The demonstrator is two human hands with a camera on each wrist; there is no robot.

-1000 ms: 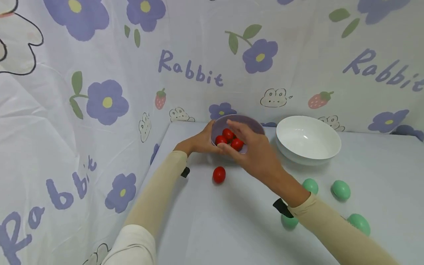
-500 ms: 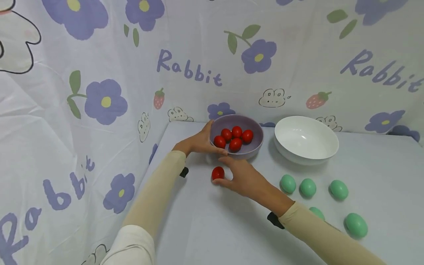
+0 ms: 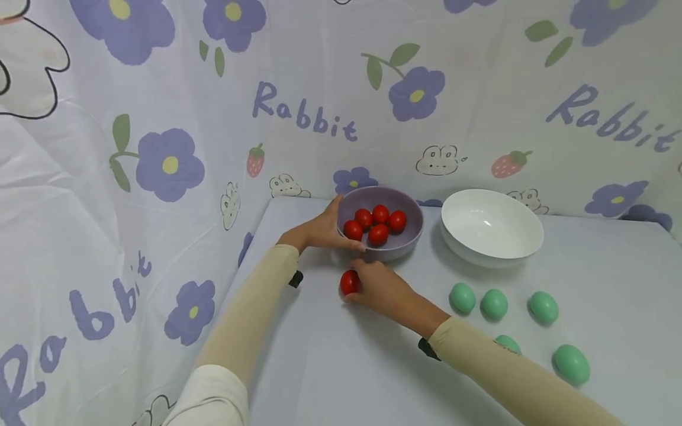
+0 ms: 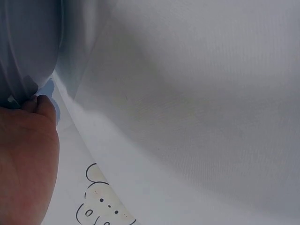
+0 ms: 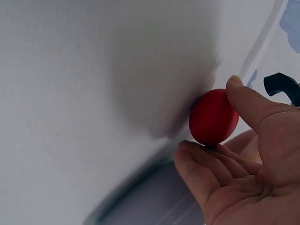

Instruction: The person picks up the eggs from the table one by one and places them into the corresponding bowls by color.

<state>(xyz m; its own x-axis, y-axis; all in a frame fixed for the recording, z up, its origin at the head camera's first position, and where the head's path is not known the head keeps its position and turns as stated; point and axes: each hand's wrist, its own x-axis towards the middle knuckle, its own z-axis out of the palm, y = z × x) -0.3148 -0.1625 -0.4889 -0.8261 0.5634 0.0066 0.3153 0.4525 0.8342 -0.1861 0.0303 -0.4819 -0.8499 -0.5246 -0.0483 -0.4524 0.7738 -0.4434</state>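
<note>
My left hand holds the side of a purple bowl, thumb along the near rim. Inside the bowl lie several smooth red eggs. In the left wrist view the fingers of the left hand press against the bowl's outer wall. Just in front of the bowl, my right hand pinches one red egg low over the table. The right wrist view has this egg between the thumb on one side and the fingertips on the other.
To the right of the purple bowl stands a white bowl. Several green eggs lie on the white table, some close beside the right forearm. A curtain with printed flowers and rabbits hangs behind and along the left.
My right hand has come down from over the purple bowl to the red egg on the table, and its fingers have closed around it. The left hand stays at the bowl.
</note>
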